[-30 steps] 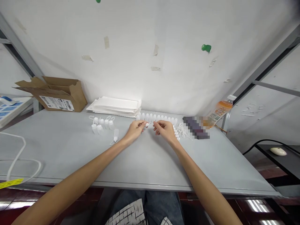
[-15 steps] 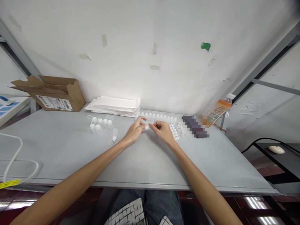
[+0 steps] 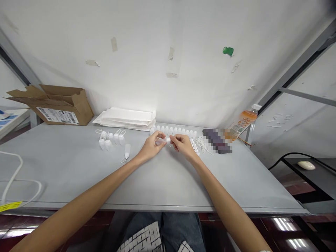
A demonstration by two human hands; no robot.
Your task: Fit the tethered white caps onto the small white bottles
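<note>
A small translucent bottle point(image 3: 160, 141) lies sideways in the closed fingers of my left hand point(image 3: 152, 145), its white neck end pointing right. My right hand point(image 3: 183, 144) is closed in a pinch right at that end; whatever its fingertips hold is too small to make out. Behind both hands stands a row of similar white bottles point(image 3: 186, 131). Small white caps point(image 3: 194, 146) and a pile of white loops point(image 3: 202, 144) lie beside my right hand. To the left, several bottles with loops point(image 3: 107, 140) stand grouped, and one looped bottle point(image 3: 127, 151) lies apart.
A stack of white envelopes point(image 3: 123, 118) and an open cardboard box point(image 3: 65, 108) sit at the back left. On the right are a pixelated dark object point(image 3: 216, 140) and a tilted orange drink bottle point(image 3: 244, 120). A white cable point(image 3: 19, 164) crosses the left side.
The bottle in my left hand has turned and now shows more clearly between the hands. My right fingertips have come up against its neck end. The view has shifted slightly.
</note>
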